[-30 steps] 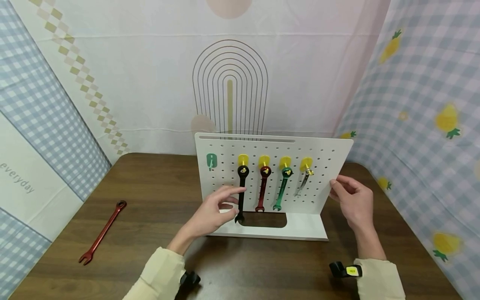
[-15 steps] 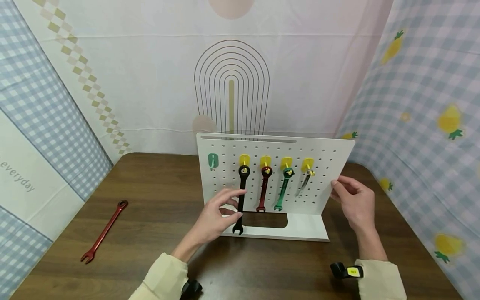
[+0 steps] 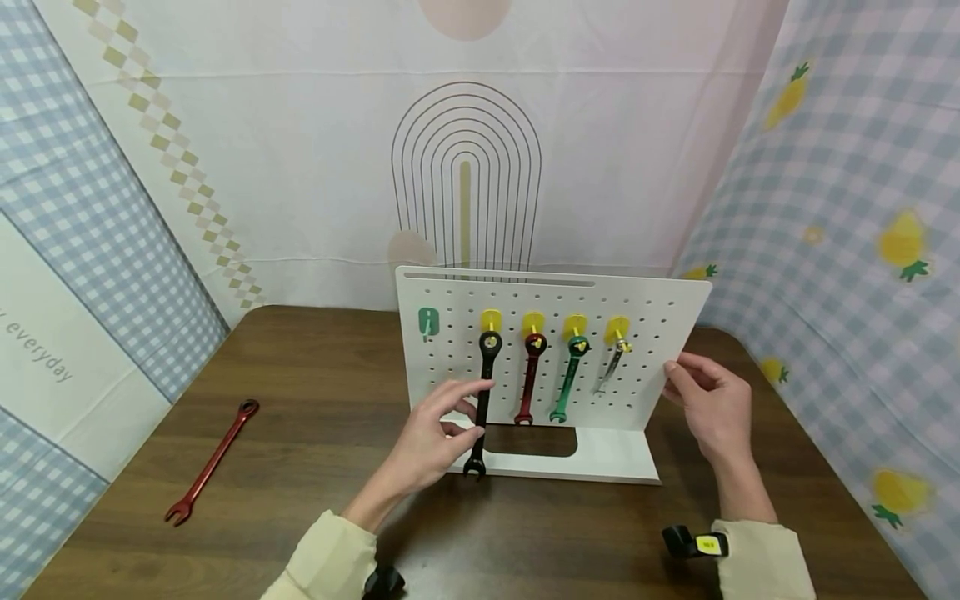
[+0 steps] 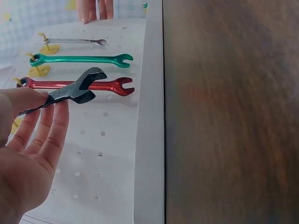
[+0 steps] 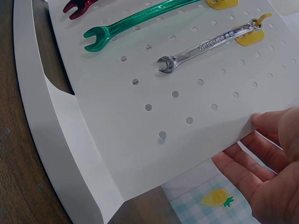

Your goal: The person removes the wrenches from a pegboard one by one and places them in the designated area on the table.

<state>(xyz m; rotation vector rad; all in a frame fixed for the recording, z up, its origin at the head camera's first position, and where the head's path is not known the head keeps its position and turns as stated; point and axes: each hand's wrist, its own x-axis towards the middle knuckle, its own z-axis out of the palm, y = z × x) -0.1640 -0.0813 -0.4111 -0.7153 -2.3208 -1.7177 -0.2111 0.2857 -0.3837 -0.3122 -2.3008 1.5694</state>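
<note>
My left hand [image 3: 435, 435] pinches the shaft of a black wrench [image 3: 488, 367] between thumb and fingers. The wrench's ring end is at a yellow hook [image 3: 491, 320], and its open end is tipped out from the white pegboard [image 3: 645, 333]. My right hand [image 3: 712, 406] grips the board's right edge, thumb in front and fingers behind. To the right of the black wrench hang a dark red wrench [image 3: 529, 383], a green wrench [image 3: 567, 383] and a small silver wrench [image 5: 205, 49], each on a yellow hook.
A longer red wrench [image 3: 212, 461] lies on the brown table [image 3: 315, 367] at the left. An unoccupied green hook [image 3: 428, 322] sits at the board's upper left. The board's base [image 3: 611, 454] has a cutout. Patterned cloth [image 3: 322, 167] hangs behind and at both sides.
The lower end of the black wrench has swung out from the board, towards me, in my left hand. My right hand keeps its hold on the board edge. The view has shifted slightly.
</note>
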